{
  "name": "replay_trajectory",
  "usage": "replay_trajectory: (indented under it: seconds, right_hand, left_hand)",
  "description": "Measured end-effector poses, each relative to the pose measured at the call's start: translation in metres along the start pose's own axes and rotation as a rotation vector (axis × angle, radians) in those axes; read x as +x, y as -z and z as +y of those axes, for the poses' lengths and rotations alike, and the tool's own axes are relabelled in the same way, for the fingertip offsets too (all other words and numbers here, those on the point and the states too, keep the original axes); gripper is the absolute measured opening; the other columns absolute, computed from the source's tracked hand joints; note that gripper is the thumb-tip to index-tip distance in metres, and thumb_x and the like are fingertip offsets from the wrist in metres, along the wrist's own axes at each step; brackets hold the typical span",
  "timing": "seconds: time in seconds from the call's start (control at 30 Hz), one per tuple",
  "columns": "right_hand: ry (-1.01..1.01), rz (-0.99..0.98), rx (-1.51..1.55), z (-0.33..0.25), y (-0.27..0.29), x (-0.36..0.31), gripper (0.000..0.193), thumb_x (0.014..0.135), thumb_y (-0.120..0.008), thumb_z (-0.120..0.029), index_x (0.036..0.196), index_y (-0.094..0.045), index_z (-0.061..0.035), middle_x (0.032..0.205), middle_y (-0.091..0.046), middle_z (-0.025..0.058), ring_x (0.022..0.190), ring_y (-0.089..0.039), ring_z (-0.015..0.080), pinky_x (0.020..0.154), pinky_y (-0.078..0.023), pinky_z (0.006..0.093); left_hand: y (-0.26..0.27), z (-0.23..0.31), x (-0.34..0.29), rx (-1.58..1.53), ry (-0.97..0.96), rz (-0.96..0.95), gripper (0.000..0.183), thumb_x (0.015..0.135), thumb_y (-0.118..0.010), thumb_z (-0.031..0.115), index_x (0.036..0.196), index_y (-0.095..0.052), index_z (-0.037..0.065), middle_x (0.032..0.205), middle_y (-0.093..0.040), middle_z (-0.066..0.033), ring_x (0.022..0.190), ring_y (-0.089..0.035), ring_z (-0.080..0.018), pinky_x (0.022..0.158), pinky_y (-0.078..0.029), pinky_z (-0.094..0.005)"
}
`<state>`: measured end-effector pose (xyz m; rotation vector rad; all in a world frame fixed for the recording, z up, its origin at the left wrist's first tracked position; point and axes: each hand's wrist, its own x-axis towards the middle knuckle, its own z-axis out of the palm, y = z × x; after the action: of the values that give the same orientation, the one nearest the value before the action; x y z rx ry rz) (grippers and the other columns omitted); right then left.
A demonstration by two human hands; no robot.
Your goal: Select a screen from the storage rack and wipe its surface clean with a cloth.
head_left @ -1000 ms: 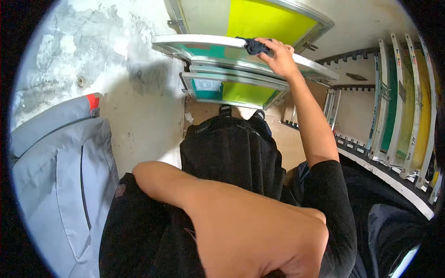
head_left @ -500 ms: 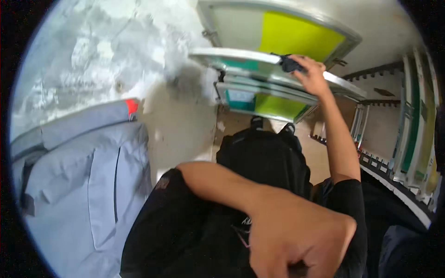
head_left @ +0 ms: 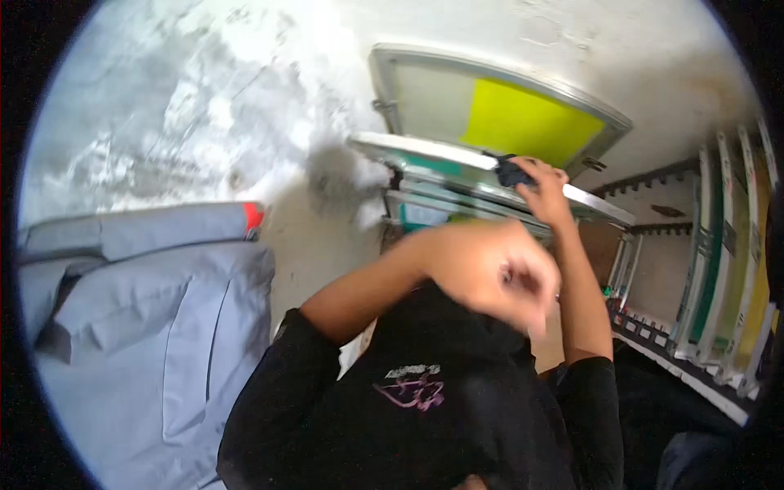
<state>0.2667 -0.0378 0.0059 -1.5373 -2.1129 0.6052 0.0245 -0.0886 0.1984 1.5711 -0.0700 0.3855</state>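
Here our right hand point(head_left: 543, 189) presses a dark cloth point(head_left: 510, 174), gripped in its fingers, onto the metal edge of a flat-lying screen-printing frame point(head_left: 425, 151). Our left hand point(head_left: 490, 273), blurred and loosely curled, hangs empty above our black shirt point(head_left: 441, 408).

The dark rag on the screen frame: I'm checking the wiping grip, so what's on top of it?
The right hand presses the dark rag; fingers hide its far part.
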Motion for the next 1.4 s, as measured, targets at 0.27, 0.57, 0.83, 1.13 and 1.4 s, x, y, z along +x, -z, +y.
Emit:
replay_trajectory:
  seconds: [0.27,0.57,0.83,1.13,1.4]
  right_hand:
    - [-0.070,0.007,-0.016,-0.015,0.002,-0.007,0.056,0.081,-0.073,-0.018,0.135,-0.064,-0.0268,0.127,-0.065,0.0057,0.125,-0.056,0.0286,0.110,-0.027,0.0507]
    - [-0.112,0.024,-0.007,-0.019,0.001,-0.004,0.052,0.083,-0.072,-0.016,0.133,-0.066,-0.0265,0.129,-0.065,0.0043,0.125,-0.056,0.0278,0.113,-0.024,0.0482]
    - [-0.106,0.050,-0.014,-0.014,-0.001,0.001,0.049,0.082,-0.072,-0.017,0.130,-0.068,-0.0252,0.127,-0.068,0.0027,0.123,-0.058,0.0236,0.111,-0.024,0.0452]
    - [-0.127,0.044,-0.001,-0.013,0.002,0.005,0.048,0.081,-0.072,-0.018,0.129,-0.069,-0.0256,0.125,-0.067,0.0024,0.119,-0.059,0.0246,0.110,-0.025,0.0457]
    - [-0.088,0.064,0.026,-0.010,0.001,0.007,0.047,0.084,-0.075,-0.023,0.130,-0.069,-0.0283,0.126,-0.067,0.0067,0.126,-0.056,0.0273,0.112,-0.023,0.0504]
  left_hand:
    - [-0.002,0.046,-0.031,0.312,-0.390,0.711,0.007,0.089,-0.063,0.000,0.083,-0.063,0.004,0.083,-0.071,-0.0100,0.070,-0.065,-0.0185,0.062,-0.047,-0.0334]
    - [-0.068,0.115,0.020,0.198,-0.587,0.891,0.014,0.090,-0.070,0.002,0.079,-0.064,0.008,0.083,-0.065,-0.0062,0.074,-0.057,-0.0186,0.062,-0.039,-0.0353]
    - [-0.102,0.148,0.041,0.021,-0.321,1.223,0.021,0.091,-0.076,0.003,0.075,-0.065,0.011,0.083,-0.059,-0.0028,0.077,-0.050,-0.0186,0.061,-0.031,-0.0370]
    - [-0.070,0.095,0.011,0.120,-0.831,0.903,0.015,0.087,-0.069,0.003,0.083,-0.060,0.013,0.091,-0.059,0.0015,0.083,-0.048,-0.0181,0.069,-0.032,-0.0382]
    - [-0.043,0.074,0.030,0.197,-1.089,0.321,0.014,0.089,-0.062,0.004,0.084,-0.056,0.015,0.090,-0.060,0.0008,0.081,-0.056,-0.0185,0.067,-0.043,-0.0352]
